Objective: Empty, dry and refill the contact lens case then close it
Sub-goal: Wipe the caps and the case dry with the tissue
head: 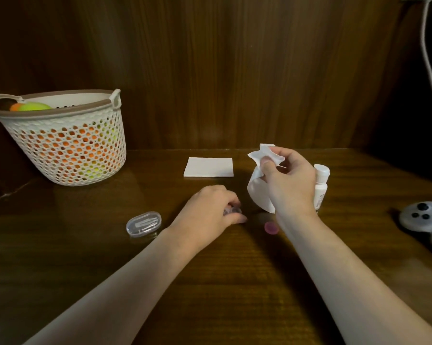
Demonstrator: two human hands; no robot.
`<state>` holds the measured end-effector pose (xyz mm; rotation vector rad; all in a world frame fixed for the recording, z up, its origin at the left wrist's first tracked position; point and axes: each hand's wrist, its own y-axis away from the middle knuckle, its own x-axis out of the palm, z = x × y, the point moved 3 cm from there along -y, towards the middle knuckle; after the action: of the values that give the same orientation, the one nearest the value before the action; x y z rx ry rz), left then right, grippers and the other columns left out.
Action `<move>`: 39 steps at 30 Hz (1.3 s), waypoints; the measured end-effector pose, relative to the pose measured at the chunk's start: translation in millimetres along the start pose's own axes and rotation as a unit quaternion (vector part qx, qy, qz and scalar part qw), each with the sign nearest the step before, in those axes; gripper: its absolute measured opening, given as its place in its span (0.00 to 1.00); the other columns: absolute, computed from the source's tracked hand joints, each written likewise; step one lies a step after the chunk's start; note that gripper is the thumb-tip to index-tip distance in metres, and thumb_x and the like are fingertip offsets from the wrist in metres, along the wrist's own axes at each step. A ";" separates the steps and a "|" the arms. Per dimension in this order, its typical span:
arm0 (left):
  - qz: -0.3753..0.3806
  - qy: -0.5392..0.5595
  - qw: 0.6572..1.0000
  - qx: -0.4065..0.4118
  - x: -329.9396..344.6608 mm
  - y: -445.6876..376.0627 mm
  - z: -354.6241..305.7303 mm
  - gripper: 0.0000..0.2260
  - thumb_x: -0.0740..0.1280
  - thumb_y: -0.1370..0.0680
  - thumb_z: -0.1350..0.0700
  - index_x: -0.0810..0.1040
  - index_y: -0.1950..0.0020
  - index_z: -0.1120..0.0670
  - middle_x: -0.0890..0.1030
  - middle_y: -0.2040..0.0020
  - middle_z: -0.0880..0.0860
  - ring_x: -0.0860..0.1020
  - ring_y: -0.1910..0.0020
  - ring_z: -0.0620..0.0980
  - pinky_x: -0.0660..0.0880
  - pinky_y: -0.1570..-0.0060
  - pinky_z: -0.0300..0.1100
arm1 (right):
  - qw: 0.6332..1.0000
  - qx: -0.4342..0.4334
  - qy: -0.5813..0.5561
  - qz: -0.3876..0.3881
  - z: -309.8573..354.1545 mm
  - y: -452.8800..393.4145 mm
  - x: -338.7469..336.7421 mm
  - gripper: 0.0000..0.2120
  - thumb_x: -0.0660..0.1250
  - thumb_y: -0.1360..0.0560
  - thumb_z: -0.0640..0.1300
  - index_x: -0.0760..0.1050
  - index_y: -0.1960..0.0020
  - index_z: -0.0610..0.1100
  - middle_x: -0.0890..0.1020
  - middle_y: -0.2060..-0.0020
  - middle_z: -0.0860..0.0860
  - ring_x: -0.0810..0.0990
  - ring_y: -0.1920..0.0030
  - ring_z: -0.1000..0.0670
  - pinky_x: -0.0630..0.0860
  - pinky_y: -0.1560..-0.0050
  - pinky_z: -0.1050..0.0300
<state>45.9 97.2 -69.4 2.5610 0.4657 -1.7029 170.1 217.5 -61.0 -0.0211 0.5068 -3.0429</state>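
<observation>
- Your left hand [210,207] rests on the wooden table [235,282], its fingers curled over the contact lens case [232,210]. Only a small clear part of the case shows under the fingertips, so you cannot see whether its wells are wet or dry.
- Take the case as your landmark. Your right hand [288,181] is raised just to the right of it and a little behind. Thumb and fingers pinch a crumpled white tissue [262,175], which hangs down below the hand.
- A pink cap [271,227] lies on the table to the right of the case, near your right wrist. It seems to be one lid of the case.
- Behind your right hand stands a small white bottle [320,185], probably the solution for the refill.
- A folded white napkin [208,167] lies behind the case, well apart. A clear oval box [143,224] lies to the left of the case, just beside your left wrist.
- Far to the left and behind stands a perforated basket [60,150]. A grey controller [424,216] lies far to the right.
- The case looks light, stiff and smooth, and if it is wet it will probably slip. Hold it by its outer edges and press it down on the table, so it does not turn when the tissue goes in.
- The tissue is soft and tears easily when wet. Use a twisted corner of it for the wells, I think.
</observation>
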 end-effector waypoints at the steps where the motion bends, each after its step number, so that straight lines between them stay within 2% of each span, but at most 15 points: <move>1: 0.003 0.004 1.000 0.000 -0.4 1.0 0.2 0.17 0.73 0.21 0.42 0.82 0.34 0.45 0.79 0.41 0.44 0.77 0.40 0.45 0.77 0.38 0.43 | 1.000 0.003 0.002 0.000 -1.2 0.2 0.3 0.09 0.76 0.21 0.46 0.83 0.43 0.57 0.82 0.50 0.65 0.81 0.51 0.60 0.75 0.57 0.68; 4: 0.012 0.011 1.000 -0.003 -6.4 7.5 2.0 0.25 0.72 0.22 0.38 0.74 0.26 0.40 0.78 0.40 0.40 0.76 0.39 0.42 0.76 0.32 0.51 | 1.000 0.008 0.006 0.003 -2.6 1.9 0.9 0.09 0.76 0.21 0.46 0.82 0.42 0.57 0.82 0.50 0.64 0.80 0.51 0.60 0.76 0.55 0.67; 7: -0.001 0.013 1.000 -0.015 -20.6 20.1 12.3 0.29 0.72 0.22 0.37 0.69 0.23 0.38 0.78 0.36 0.39 0.76 0.37 0.40 0.75 0.30 0.52 | 1.000 0.004 0.011 0.014 -1.0 4.5 1.3 0.10 0.75 0.20 0.46 0.83 0.40 0.56 0.82 0.49 0.63 0.79 0.49 0.60 0.77 0.51 0.66; 10: -0.009 0.003 1.000 -0.022 -35.5 37.8 30.3 0.27 0.73 0.21 0.40 0.70 0.24 0.38 0.76 0.33 0.39 0.74 0.35 0.40 0.77 0.31 0.50 | 0.999 -0.010 -0.001 0.031 3.5 9.2 2.4 0.09 0.74 0.20 0.47 0.83 0.41 0.56 0.83 0.48 0.62 0.81 0.45 0.58 0.80 0.45 0.61; 14: 0.034 -0.063 0.997 -0.036 -39.2 55.9 46.1 0.22 0.70 0.19 0.41 0.73 0.25 0.40 0.74 0.28 0.42 0.72 0.30 0.43 0.73 0.29 0.49 | 0.998 -0.023 -0.032 0.045 11.9 18.9 6.7 0.07 0.74 0.20 0.49 0.81 0.48 0.62 0.85 0.48 0.62 0.83 0.45 0.57 0.82 0.43 0.57; 19: 0.015 -0.071 0.997 -0.018 -31.0 60.5 42.9 0.16 0.67 0.16 0.44 0.78 0.28 0.40 0.76 0.32 0.41 0.71 0.32 0.42 0.70 0.37 0.41 | 0.997 -0.039 -0.033 0.054 12.8 25.9 9.9 0.09 0.75 0.21 0.51 0.80 0.51 0.66 0.85 0.49 0.63 0.83 0.44 0.56 0.85 0.42 0.51; 21: 0.013 -0.054 0.998 -0.019 -28.9 59.7 41.9 0.14 0.68 0.17 0.45 0.80 0.31 0.41 0.76 0.34 0.41 0.73 0.34 0.43 0.72 0.35 0.42 | 0.997 -0.036 -0.031 0.055 13.7 27.2 10.1 0.10 0.75 0.21 0.51 0.80 0.52 0.68 0.85 0.50 0.65 0.83 0.44 0.57 0.85 0.40 0.49; 22: 0.009 -0.035 0.999 -0.025 -29.6 59.2 42.1 0.12 0.70 0.18 0.44 0.81 0.34 0.41 0.77 0.36 0.41 0.75 0.36 0.43 0.74 0.35 0.42 | 0.997 -0.035 -0.031 0.055 14.9 27.6 9.7 0.11 0.75 0.21 0.51 0.80 0.52 0.69 0.84 0.51 0.67 0.83 0.45 0.57 0.84 0.40 0.49; 24: -0.023 0.030 0.999 -0.038 -35.1 56.5 43.5 0.10 0.73 0.20 0.43 0.81 0.39 0.40 0.79 0.41 0.38 0.78 0.42 0.40 0.79 0.43 0.37 | 0.997 -0.037 -0.035 0.053 16.3 27.5 8.3 0.11 0.75 0.22 0.52 0.80 0.53 0.70 0.84 0.51 0.70 0.83 0.46 0.58 0.84 0.42 0.50; 27: -0.129 0.153 0.979 -0.040 -47.2 45.4 44.3 0.11 0.75 0.21 0.49 0.81 0.39 0.42 0.82 0.50 0.39 0.81 0.51 0.36 0.79 0.56 0.28 | 0.997 -0.030 -0.048 0.051 15.4 24.8 5.4 0.09 0.76 0.23 0.54 0.80 0.50 0.68 0.85 0.50 0.66 0.85 0.47 0.57 0.85 0.47 0.54; 30: -0.207 0.228 0.951 -0.031 -51.0 33.0 39.1 0.13 0.76 0.21 0.53 0.83 0.37 0.45 0.83 0.54 0.42 0.81 0.55 0.40 0.77 0.61 0.27 | 0.996 -0.055 -0.009 0.074 18.1 25.5 5.9 0.11 0.78 0.25 0.53 0.79 0.50 0.67 0.83 0.51 0.73 0.82 0.50 0.68 0.81 0.58 0.67; 31: -0.219 0.246 0.944 -0.028 -48.2 29.9 37.0 0.14 0.76 0.21 0.54 0.83 0.36 0.45 0.83 0.53 0.42 0.81 0.56 0.41 0.76 0.61 0.27 | 0.993 -0.076 0.021 0.086 19.2 26.7 7.3 0.12 0.78 0.25 0.52 0.79 0.51 0.67 0.81 0.51 0.75 0.80 0.49 0.70 0.79 0.60 0.68; 35: -0.209 0.302 0.930 -0.021 -30.0 26.5 38.1 0.17 0.74 0.20 0.54 0.81 0.32 0.42 0.81 0.49 0.41 0.81 0.53 0.41 0.79 0.56 0.32 | 0.977 -0.128 0.099 0.137 16.6 32.8 15.5 0.09 0.78 0.25 0.50 0.83 0.54 0.64 0.81 0.50 0.75 0.77 0.45 0.69 0.80 0.51 0.62; 37: -0.195 0.281 0.940 -0.001 -26.6 27.2 40.7 0.15 0.74 0.20 0.54 0.81 0.35 0.41 0.81 0.51 0.41 0.81 0.53 0.40 0.79 0.56 0.32 | 0.967 -0.156 0.109 0.169 19.4 37.4 19.3 0.09 0.78 0.24 0.49 0.85 0.54 0.64 0.82 0.49 0.74 0.77 0.42 0.69 0.78 0.51 0.67; 39: -0.193 0.269 0.944 0.008 -27.4 28.6 42.9 0.14 0.73 0.20 0.54 0.83 0.35 0.44 0.80 0.53 0.40 0.80 0.53 0.39 0.77 0.57 0.30 | 0.957 -0.165 0.090 0.220 18.8 41.2 22.8 0.10 0.77 0.23 0.46 0.87 0.53 0.62 0.83 0.47 0.72 0.78 0.41 0.69 0.80 0.55 0.70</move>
<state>5.2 55.5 -65.6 3.0894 1.0332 -1.0346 150.0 171.1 -56.5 0.3132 0.8926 -2.5085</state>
